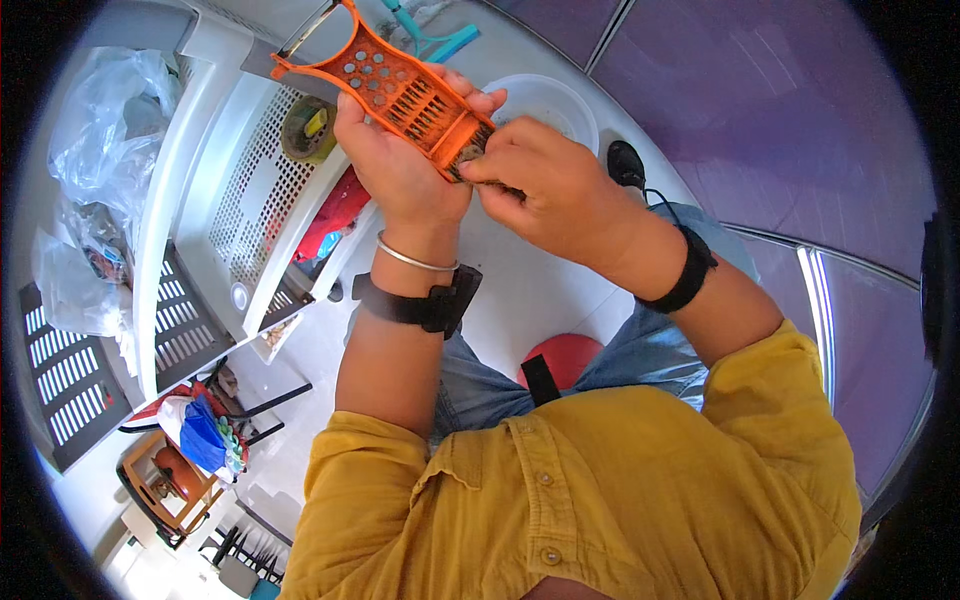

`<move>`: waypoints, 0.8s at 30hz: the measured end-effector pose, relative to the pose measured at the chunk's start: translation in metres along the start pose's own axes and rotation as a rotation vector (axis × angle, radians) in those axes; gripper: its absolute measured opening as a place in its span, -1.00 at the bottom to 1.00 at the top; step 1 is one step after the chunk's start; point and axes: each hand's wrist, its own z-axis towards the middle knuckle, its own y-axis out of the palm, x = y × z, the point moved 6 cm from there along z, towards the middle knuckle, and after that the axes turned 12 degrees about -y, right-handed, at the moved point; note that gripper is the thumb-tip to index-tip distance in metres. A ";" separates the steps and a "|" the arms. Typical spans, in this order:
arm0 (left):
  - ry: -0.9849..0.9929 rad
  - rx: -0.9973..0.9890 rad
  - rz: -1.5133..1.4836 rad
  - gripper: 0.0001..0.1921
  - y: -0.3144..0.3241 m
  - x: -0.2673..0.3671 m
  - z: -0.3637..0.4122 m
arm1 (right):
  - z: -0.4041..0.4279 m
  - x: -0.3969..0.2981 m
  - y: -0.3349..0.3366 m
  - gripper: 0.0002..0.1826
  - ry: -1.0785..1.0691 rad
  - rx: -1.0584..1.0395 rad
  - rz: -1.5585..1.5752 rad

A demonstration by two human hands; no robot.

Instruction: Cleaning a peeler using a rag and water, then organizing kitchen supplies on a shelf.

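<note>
An orange plastic hand grater (pixel 420 109) lies tilted across my left hand (pixel 401 169), whose fingers wrap around its underside and far edge. Its round holes and rows of slots face up, and dark residue shows around the slots. At the far end, a metal strip spans the loop-shaped frame. My right hand (pixel 562 191) pinches a small grey-brown piece (pixel 471 154) against the grater's near end. Fingers hide much of that piece, so I cannot tell what it is. Beyond my hands, a white plastic basin (pixel 551 86) stands on the floor.
A teal squeegee (pixel 450 45) lies behind the basin. To the left, a white perforated rack (pixel 259 180) holds a round container (pixel 292 139); clear plastic bags (pixel 112 142) hang nearby. Purple cabinet doors (pixel 757 97) rise at right. A red stool seat (pixel 559 356) shows between my legs.
</note>
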 end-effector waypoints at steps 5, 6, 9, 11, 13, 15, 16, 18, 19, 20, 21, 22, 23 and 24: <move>0.119 0.066 0.128 -0.48 0.005 0.002 -0.005 | -0.003 0.006 0.001 -0.84 0.129 0.015 0.077; 0.176 0.109 0.179 -0.48 0.004 0.004 -0.008 | -0.004 0.008 0.004 -0.85 0.215 0.024 0.125; 0.280 0.121 0.303 -0.49 0.009 0.007 -0.014 | -0.008 0.013 0.009 -0.84 0.351 0.046 0.222; 0.268 0.100 0.273 -0.49 0.007 0.006 -0.012 | -0.010 0.015 0.011 -0.83 0.401 0.058 0.271; 0.253 0.076 0.245 -0.49 0.006 0.005 -0.010 | -0.011 0.017 0.011 -0.83 0.411 0.029 0.244; 0.261 0.081 0.262 -0.49 0.005 0.007 -0.009 | -0.008 0.016 0.009 -0.83 0.372 0.018 0.210; 0.259 0.079 0.267 -0.49 0.004 0.008 -0.010 | -0.005 0.013 0.009 -0.83 0.329 0.002 0.179; 0.247 0.061 0.251 -0.48 0.002 0.009 -0.008 | -0.003 0.013 0.011 -0.85 0.328 0.024 0.201; 0.241 0.057 0.254 -0.48 0.003 0.008 -0.008 | -0.003 0.014 0.010 -0.86 0.326 0.040 0.223; 0.242 0.078 0.253 -0.47 0.003 0.008 -0.009 | -0.004 0.014 0.008 -0.86 0.329 0.046 0.221; 0.243 0.100 0.252 -0.45 0.003 0.007 -0.009 | -0.006 0.015 0.008 -0.86 0.355 0.003 0.206; 0.238 0.096 0.256 -0.45 0.006 0.006 -0.010 | -0.008 0.017 0.009 -0.85 0.380 -0.040 0.192; 0.225 0.008 0.191 -0.44 0.013 0.005 -0.010 | -0.015 0.021 0.011 -0.85 0.383 -0.034 0.191; 0.201 -0.085 0.127 -0.43 0.018 0.007 -0.011 | -0.023 0.021 0.028 -0.85 0.401 -0.219 0.125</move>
